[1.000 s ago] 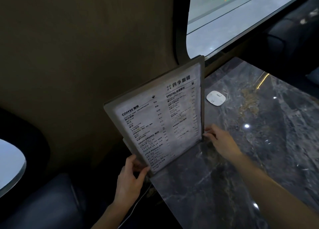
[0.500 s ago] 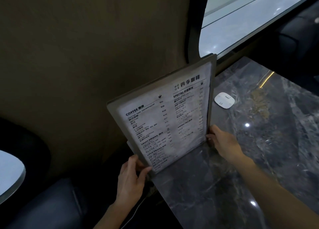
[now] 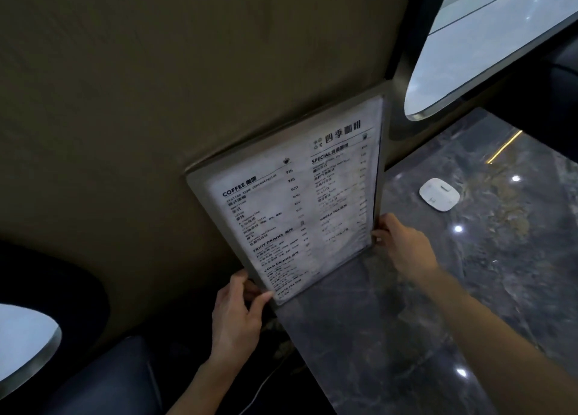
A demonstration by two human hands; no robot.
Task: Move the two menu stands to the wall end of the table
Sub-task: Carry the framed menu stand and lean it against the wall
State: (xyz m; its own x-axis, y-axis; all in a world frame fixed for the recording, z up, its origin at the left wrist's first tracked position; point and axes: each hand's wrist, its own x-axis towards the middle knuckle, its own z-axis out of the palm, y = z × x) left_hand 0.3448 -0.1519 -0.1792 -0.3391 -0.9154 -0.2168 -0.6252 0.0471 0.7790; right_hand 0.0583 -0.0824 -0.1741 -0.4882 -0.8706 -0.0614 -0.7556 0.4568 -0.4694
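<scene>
A menu stand (image 3: 294,202), a clear upright frame with a white printed drinks list, stands at the wall end of the dark marble table (image 3: 406,336), its back close to the brown wall. My left hand (image 3: 239,314) grips its lower left corner, which overhangs the table edge. My right hand (image 3: 403,245) holds its lower right edge. A second menu stand cannot be told apart; it may be hidden behind this one.
A small white square device (image 3: 439,194) lies on the table to the right of the stand. A rounded window (image 3: 488,36) is above the table's far side. A dark seat (image 3: 103,380) sits below left, with another pale tabletop (image 3: 22,339) at the left edge.
The menu stand has moved closer to the wall with both hands still on it. The view has shifted, so the stand and white device appear further right.
</scene>
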